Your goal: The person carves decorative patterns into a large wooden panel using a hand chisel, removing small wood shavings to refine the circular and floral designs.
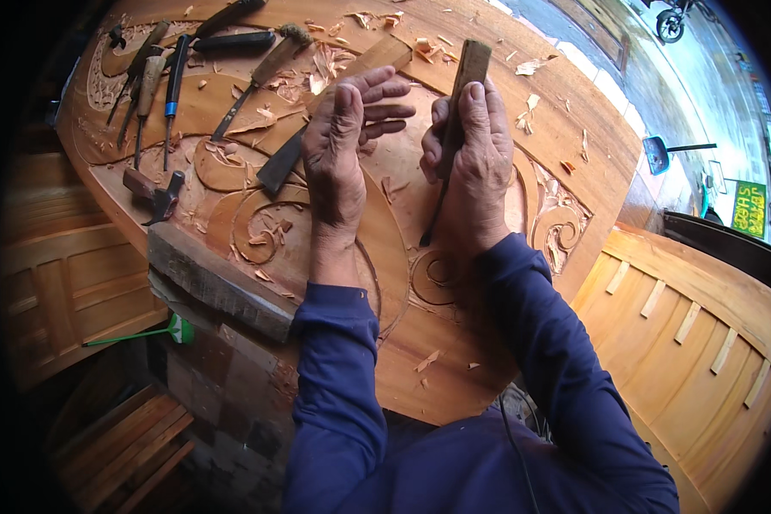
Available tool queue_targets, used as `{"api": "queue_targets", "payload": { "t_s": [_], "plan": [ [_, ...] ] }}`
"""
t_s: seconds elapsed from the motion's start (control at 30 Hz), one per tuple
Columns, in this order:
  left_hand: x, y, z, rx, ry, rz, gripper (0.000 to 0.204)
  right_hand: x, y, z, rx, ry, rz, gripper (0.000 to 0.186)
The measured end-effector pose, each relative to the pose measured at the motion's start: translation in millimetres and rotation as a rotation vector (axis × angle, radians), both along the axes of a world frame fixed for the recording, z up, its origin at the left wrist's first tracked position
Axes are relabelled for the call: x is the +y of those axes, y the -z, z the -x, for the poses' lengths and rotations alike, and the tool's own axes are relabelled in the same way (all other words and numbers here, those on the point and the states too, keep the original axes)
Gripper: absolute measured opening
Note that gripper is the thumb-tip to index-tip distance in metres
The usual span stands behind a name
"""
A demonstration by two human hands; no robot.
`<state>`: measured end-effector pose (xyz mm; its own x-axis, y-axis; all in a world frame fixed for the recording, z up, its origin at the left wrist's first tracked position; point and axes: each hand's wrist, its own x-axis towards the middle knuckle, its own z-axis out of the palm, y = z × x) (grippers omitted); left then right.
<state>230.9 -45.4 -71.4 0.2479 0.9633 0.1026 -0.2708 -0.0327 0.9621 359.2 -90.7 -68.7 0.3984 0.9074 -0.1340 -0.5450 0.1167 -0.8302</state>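
Observation:
My right hand [480, 150] is closed around the wooden handle of a carving chisel [474, 64]. The handle points up and away, and the thin dark blade slants down toward the panel. My left hand [347, 154] is raised beside it with fingers spread, holding nothing. Both are over a carved wooden panel [385, 377] with scrolls and curling leaves cut in relief. Partly behind my left hand lies a broad dark blade [281, 163]. Pale shavings [424, 51] are scattered over the surface.
Several carving tools [173, 86] lie at the far left of the panel, with a small hammer [167, 199] nearer. A thick dark timber [223, 287] runs along the left edge. Panelled wooden pieces [685, 325] stand at right; a green-handled tool [180, 329] is below left.

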Motion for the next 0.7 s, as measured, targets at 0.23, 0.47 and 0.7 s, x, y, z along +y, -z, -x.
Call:
{"api": "queue_targets", "payload": {
  "t_s": [0.23, 0.47, 0.7],
  "plan": [
    [9, 7, 0, -0.104, -0.033, 0.018, 0.079, 2, -6, 9, -0.081, -0.105, -0.086, 0.035],
    [11, 10, 1, -0.194, -0.025, -0.005, 0.076, 1, -12, 20, -0.165, -0.12, -0.059, 0.042],
    [5, -6, -5, -0.364, -0.051, 0.123, 0.083, 1, -1, 29, -0.089, -0.165, -0.027, 0.041]
  ]
}}
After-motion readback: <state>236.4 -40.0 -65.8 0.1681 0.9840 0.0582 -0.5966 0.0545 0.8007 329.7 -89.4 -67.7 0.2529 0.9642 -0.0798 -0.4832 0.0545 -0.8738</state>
